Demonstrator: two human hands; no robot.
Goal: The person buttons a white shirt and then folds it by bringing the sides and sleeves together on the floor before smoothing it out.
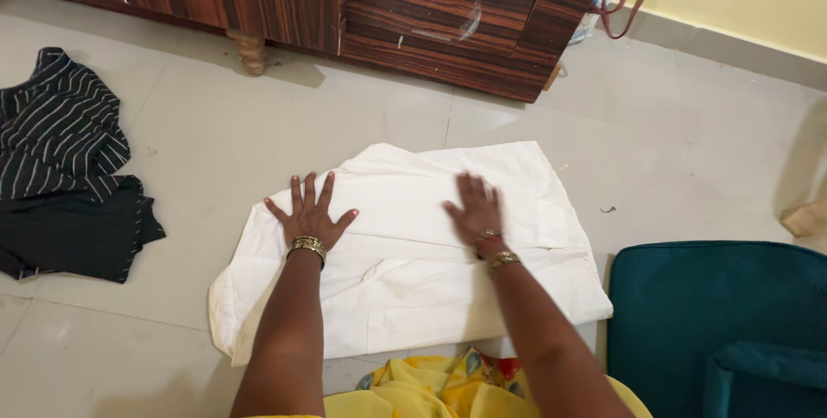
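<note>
A folded white garment (413, 254) lies on the tiled floor (689, 151) at the centre of the frame, its long axis running left to right, tilted slightly. The left hand (310, 211) rests flat on it, fingers spread wide, holding nothing. The right hand (474, 207), open and blurred, presses flat nearby. A striped dark cloth (60, 160) lies at the left edge.

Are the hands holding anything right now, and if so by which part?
Nothing is held. The left hand and right hand lie flat, palms down with fingers spread, on the white shirt spread on the floor.
</note>
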